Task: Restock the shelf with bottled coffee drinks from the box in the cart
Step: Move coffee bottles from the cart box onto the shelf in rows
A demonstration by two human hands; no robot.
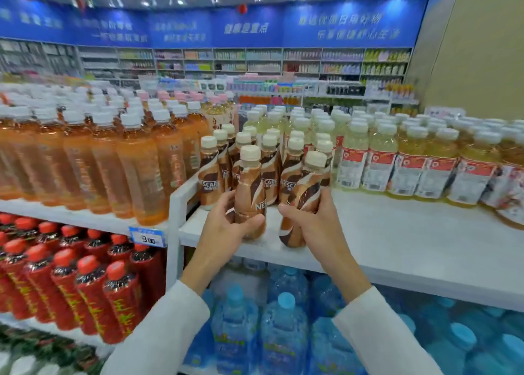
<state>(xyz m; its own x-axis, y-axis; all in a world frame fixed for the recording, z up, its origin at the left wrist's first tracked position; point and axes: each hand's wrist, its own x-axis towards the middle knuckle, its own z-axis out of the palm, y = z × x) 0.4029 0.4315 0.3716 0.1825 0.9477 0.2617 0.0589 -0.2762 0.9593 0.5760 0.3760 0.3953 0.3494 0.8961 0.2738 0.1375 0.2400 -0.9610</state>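
Two hands grip coffee drinks mid-frame over the white shelf (397, 233): left hand (226, 228) curls round left bottle (250, 189), its label showing only NES, right hand (317, 227) round right bottle (307, 190). Blurred price tag (148, 237), lower left: 3.00.

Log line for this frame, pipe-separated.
phase: shelving | left hand: grips upright Nescafe bottle | right hand: grips tilted Nescafe bottle | target: white shelf, in front of Nescafe row
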